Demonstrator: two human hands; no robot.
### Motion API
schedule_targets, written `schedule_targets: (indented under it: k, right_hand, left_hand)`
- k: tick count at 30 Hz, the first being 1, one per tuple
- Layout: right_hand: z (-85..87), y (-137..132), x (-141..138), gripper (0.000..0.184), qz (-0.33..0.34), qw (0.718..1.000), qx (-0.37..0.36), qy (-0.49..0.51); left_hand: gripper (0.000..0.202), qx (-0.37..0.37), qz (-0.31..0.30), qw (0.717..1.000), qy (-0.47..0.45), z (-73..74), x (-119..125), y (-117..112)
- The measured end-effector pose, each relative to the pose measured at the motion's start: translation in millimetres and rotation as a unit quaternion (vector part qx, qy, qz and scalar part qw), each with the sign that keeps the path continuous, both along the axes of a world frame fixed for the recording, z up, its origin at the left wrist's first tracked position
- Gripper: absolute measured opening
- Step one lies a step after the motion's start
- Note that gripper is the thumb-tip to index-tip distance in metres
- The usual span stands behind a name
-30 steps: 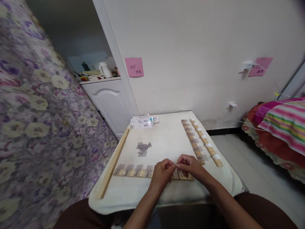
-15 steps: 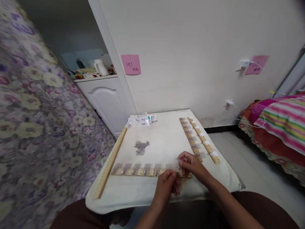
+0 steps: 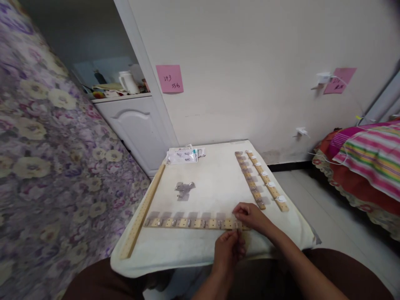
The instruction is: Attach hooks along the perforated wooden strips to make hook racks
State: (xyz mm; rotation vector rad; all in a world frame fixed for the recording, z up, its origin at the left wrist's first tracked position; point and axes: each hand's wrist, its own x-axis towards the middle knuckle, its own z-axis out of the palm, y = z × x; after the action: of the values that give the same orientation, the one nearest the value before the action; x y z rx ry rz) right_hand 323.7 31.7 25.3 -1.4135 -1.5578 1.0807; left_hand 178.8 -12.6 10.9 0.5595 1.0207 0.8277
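Note:
A wooden strip (image 3: pixel 196 223) with holes lies across the front of the table, bearing a row of small metal pieces (image 3: pixel 189 223) with clear plastic cards (image 3: pixel 178 215). At its right part, my right hand (image 3: pixel 251 216) pinches thumb and forefinger at the edge of a clear card. Just below, my left hand (image 3: pixel 227 246) has its fingertips pressed together at the strip's near edge; what they hold is too small to make out. Between the hands a small silvery piece (image 3: pixel 236 225) shows on the strip. Further left lies a loose pile of carded metal pieces (image 3: pixel 184 190).
Two wooden strips stand at the right: one with clear cards (image 3: pixel 250 179), another with white tags (image 3: pixel 265 178). A bare holed strip (image 3: pixel 142 212) runs along the left edge. Plastic packets (image 3: pixel 182 156) lie at the back on the white-covered table (image 3: pixel 215 175). A flowered curtain (image 3: pixel 62 166) hangs left.
Both hands have come slightly nearer the strip. My left hand has moved right and down toward its near edge. The view has shifted a little.

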Motion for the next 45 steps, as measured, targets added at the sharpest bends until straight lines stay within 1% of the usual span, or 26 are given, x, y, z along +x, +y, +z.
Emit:
schedule_targets:
  k: [5,9,13,18,22,30,36,40,45]
  right_hand:
    - [-11.6,5.7,1.0,0.013,-0.018,0.998,0.013,-0.056]
    - [-13.2,6.9,0.2,0.013,-0.021,0.996,0.024,-0.088]
    - [-15.3,8.2,-1.0,0.014,-0.024,0.993,0.019,-0.113]
    - [-17.5,9.7,0.4,0.015,-0.025,0.993,0.011,-0.115]
    - [-17.3,9.7,1.8,0.015,-0.018,0.993,0.015,-0.112]
    - [-17.2,9.9,2.2,0.014,-0.022,0.991,0.009,-0.131]
    - [-14.3,10.4,5.3,0.014,-0.002,0.991,0.005,-0.132]
    - [-8.3,10.5,6.7,0.019,0.015,0.993,0.006,-0.119]
    - [-2.0,11.0,7.3,0.026,0.023,0.993,0.0,-0.113]
  left_hand:
    - [0.029,-0.038,0.009,0.999,0.017,0.9,2.5,3.7]
    - [0.025,-0.048,0.009,0.998,0.04,-1.2,5.1,4.3]
    - [0.021,-0.05,0.015,0.997,0.054,-3.3,7.4,5.8]
    - [0.02,-0.063,0.011,0.996,0.066,-7.0,10.0,8.6]
    - [0.023,-0.056,0.011,0.996,0.07,-7.1,10.8,8.6]
    - [0.021,-0.056,0.019,0.993,0.099,-4.0,11.2,7.4]
    - [0.017,-0.06,0.014,0.99,0.124,3.6,13.0,7.6]
    - [0.017,-0.062,0.009,0.99,0.127,5.8,13.3,7.6]
    - [0.02,-0.064,0.006,0.989,0.133,1.9,13.4,8.9]
